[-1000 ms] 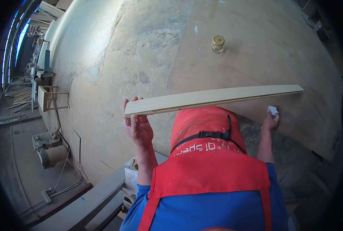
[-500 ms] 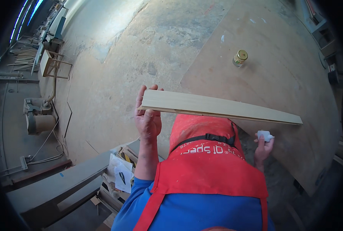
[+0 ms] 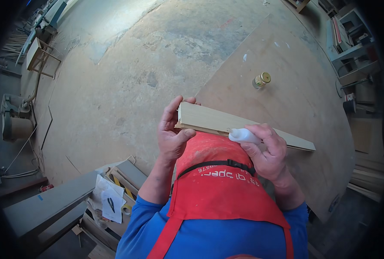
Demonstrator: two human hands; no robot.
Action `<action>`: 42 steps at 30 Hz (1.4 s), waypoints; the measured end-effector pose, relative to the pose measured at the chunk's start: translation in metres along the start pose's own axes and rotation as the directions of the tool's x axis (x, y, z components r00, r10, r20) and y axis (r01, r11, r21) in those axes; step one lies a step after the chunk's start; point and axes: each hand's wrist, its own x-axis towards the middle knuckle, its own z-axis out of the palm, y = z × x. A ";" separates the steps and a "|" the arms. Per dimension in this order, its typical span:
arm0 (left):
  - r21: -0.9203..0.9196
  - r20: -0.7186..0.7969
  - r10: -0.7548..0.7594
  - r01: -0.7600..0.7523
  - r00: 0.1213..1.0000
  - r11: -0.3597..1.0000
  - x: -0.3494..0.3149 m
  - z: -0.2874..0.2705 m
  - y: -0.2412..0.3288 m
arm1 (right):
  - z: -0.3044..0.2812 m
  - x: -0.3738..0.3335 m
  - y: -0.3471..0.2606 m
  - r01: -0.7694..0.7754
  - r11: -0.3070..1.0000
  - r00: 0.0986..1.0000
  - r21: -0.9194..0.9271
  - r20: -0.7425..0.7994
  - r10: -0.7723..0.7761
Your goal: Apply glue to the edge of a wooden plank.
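Observation:
A long pale wooden board, tapering to the right in view, is held up in front of me. My left hand grips its left end, thumb at the near edge and fingers behind the far side. In my right hand is a small white squeeze bottle, its tip pointing left at the board's near edge. Whether the tip touches the wood I cannot tell. Part of the board's right half is hidden behind the right hand.
A glass jar with a gold lid stands on the large brown panel to the right. At lower left, paper with black pliers and a tape roll lie on a bench. A wooden stool is at far left.
My right hand has brought the white bottle up and left to the board's near edge. The board has shifted slightly, and my view has turned to the right.

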 end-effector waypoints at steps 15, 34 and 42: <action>0.036 0.054 -0.045 0.044 0.998 0.998 -0.007 -0.013 0.005 | 0.033 0.050 -0.028 0.049 0.986 0.962 -0.161 0.271 -0.004; 0.068 -0.024 -0.074 0.076 0.997 0.995 0.001 -0.011 0.004 | 0.032 0.077 -0.046 0.261 0.917 0.930 -0.302 0.332 -0.155; 0.065 -0.049 -0.084 0.087 0.995 0.994 0.003 -0.009 0.003 | 0.024 0.075 -0.040 0.293 0.900 0.922 -0.324 0.346 -0.176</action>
